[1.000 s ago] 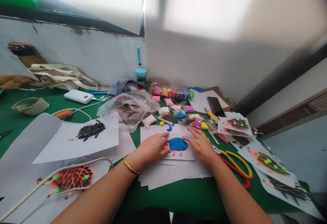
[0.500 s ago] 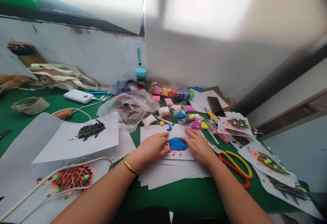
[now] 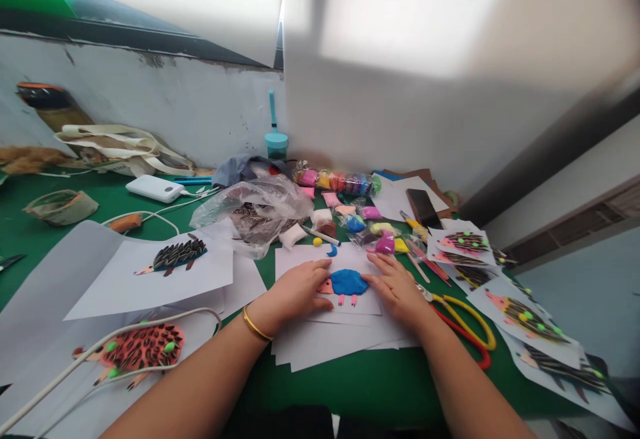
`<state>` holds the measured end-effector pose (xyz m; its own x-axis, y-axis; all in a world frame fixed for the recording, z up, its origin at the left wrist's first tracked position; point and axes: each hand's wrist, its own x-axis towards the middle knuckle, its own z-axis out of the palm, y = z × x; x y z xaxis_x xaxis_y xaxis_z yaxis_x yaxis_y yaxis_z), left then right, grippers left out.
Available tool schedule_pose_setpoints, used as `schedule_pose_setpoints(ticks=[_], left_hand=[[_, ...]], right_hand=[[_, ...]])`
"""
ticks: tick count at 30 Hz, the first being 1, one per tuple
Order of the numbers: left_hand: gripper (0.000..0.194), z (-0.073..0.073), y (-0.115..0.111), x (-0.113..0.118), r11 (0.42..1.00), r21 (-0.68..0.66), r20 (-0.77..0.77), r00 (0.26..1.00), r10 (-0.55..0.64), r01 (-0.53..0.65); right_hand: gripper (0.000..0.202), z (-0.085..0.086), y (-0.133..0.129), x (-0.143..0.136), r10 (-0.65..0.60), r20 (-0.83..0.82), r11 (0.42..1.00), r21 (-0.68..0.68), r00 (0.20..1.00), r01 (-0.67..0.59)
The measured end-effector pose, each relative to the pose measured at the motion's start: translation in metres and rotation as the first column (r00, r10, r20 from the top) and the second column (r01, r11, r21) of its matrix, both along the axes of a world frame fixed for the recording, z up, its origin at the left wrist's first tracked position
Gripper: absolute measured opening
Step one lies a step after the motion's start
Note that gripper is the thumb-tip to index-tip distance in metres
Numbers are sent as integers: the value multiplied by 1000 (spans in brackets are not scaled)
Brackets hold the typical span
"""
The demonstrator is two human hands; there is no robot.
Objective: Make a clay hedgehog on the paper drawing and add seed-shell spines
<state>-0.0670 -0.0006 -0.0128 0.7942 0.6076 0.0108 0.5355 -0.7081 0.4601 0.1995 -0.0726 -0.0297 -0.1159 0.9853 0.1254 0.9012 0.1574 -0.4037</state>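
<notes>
A blue clay body (image 3: 349, 282) with a pink clay head (image 3: 326, 286) and two small pink feet lies on a white sheet of paper (image 3: 295, 257). My left hand (image 3: 299, 289) rests on the sheet at the left, fingers spread beside the pink head, holding nothing. On the right, my right hand (image 3: 395, 287) lies with its fingers apart, fingertips at the blue body's right edge. Above the body are a blue clay crescent (image 3: 332, 251) and a yellow clay ball (image 3: 317, 241).
Red and yellow scissors (image 3: 467, 322) lie right of my right hand. Behind the sheet are a plastic bag of seeds (image 3: 255, 215) and colored clay packets (image 3: 385, 242). Finished hedgehog pictures (image 3: 530, 319) lie at the right, others (image 3: 150, 272) at the left, with a white cable.
My right hand has shifted slightly right, its fingers a little farther from the blue body. My left hand stays nearly where it was.
</notes>
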Motion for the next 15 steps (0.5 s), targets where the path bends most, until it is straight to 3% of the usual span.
schedule_pose_setpoints(ticks=[6, 15], left_hand=[[54, 1, -1, 0, 1000, -4, 17, 1000, 5, -5], [55, -1, -1, 1, 1000, -4, 15, 1000, 13, -13]], right_hand=[[43, -2, -2, 4, -19, -56, 997, 73, 998, 23], [39, -1, -10, 2, 17, -64, 1000, 6, 998, -17]])
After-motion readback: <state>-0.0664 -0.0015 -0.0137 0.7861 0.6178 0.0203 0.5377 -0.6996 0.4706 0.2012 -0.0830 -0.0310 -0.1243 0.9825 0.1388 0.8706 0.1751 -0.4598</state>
